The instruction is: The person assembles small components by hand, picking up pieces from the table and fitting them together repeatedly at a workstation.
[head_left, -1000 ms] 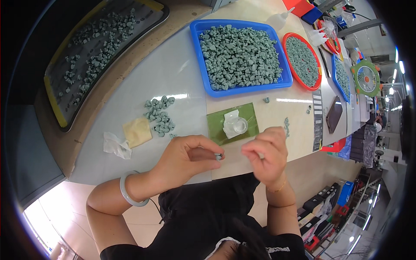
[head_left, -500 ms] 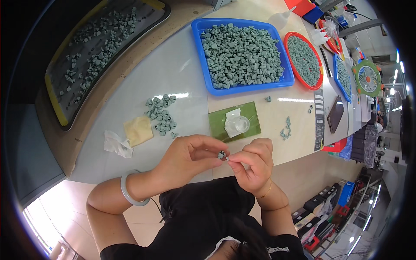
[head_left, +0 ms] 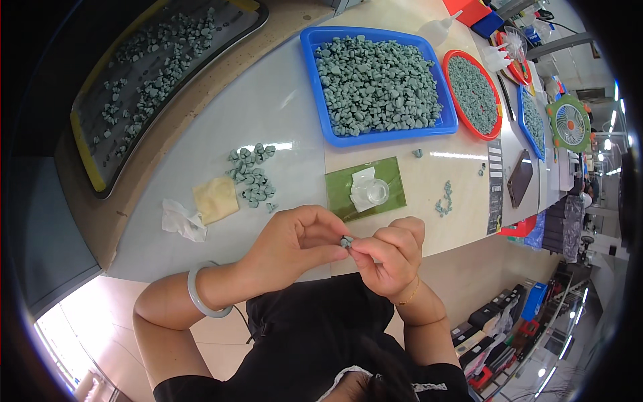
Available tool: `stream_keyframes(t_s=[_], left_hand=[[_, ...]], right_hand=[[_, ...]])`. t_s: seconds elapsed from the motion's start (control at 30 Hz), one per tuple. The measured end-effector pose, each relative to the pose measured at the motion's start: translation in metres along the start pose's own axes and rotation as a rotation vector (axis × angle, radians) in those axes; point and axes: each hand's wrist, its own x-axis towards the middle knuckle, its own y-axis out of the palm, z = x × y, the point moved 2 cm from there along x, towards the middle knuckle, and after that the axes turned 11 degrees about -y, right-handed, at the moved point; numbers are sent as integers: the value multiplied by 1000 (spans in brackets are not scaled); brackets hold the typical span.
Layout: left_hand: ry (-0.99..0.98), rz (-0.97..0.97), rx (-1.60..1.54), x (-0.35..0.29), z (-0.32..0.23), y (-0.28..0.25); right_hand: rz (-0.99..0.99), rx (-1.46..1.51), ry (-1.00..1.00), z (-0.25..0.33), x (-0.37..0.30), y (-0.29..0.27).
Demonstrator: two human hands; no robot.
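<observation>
My left hand (head_left: 291,244) pinches a small grey-green piece with a dark part (head_left: 345,242) between thumb and fingertips, above the table's near edge. The closed fingertips of my right hand (head_left: 392,254) meet this piece from the right; whatever they pinch is hidden. Just beyond my hands, a green mat (head_left: 340,201) bears a white tissue (head_left: 362,187) and a small clear cup (head_left: 378,192). Left of the mat is a loose pile of grey-green pieces (head_left: 252,179). Smaller pieces (head_left: 444,199) lie scattered to its right.
A blue tray (head_left: 395,137) and a round red tray (head_left: 489,136), both full of grey-green pieces, stand farther back. A yellow cloth (head_left: 216,199) and a crumpled tissue (head_left: 183,220) lie at left. A dark phone (head_left: 520,177) and a green fan (head_left: 568,123) are at right.
My right fingertips have moved slightly left and closed the small gap to the piece in my left hand. The tiny pale bit seen at their tips is now hidden.
</observation>
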Motion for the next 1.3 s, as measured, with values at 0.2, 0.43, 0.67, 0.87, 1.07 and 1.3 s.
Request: stream_keyframes(t_s=[0.2, 0.43, 0.67, 0.87, 1.07, 1.3], left_hand=[[-6, -1, 38, -2, 1, -4], [-23, 52, 96, -4, -5, 1], [5, 61, -17, -11, -8, 4], [518, -506, 855, -23, -49, -10], [631, -1127, 1453, -10, -55, -13], [700, -1083, 1472, -1, -52, -10]], right_hand=[[24, -120, -164, -1, -2, 2], [82, 124, -182, -11, -3, 2], [201, 177, -54, -6, 19, -11], [125, -150, 78, -55, 69, -38], [180, -236, 167, -111, 81, -49], [407, -207, 415, -107, 21, -112]])
